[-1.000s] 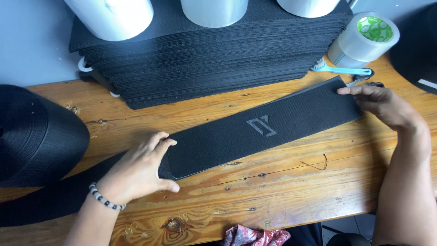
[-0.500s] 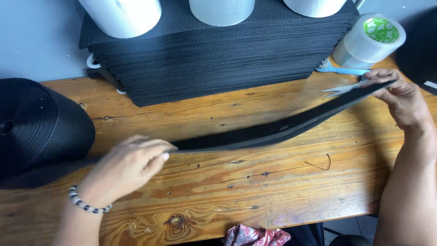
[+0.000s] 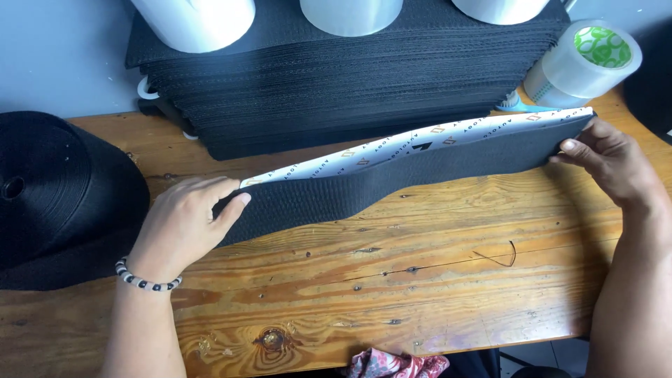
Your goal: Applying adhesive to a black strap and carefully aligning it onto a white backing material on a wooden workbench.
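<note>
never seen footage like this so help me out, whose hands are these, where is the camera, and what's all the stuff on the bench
The camera sits on a person's head, looking down at their own bare hands; there is no machine. The left hand and right hand each grip one end of a long black strip, tilted so its white printed backing shows. They work over a wooden bench. Behind lies a stack of similar black strips with white rolls on top, a clear tape roll at right, and a black webbing roll at left.

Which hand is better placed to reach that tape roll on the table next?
Right. The right hand grips the black strip's end just below the clear tape roll, while the left hand holds the far end beside the black webbing roll.
</note>
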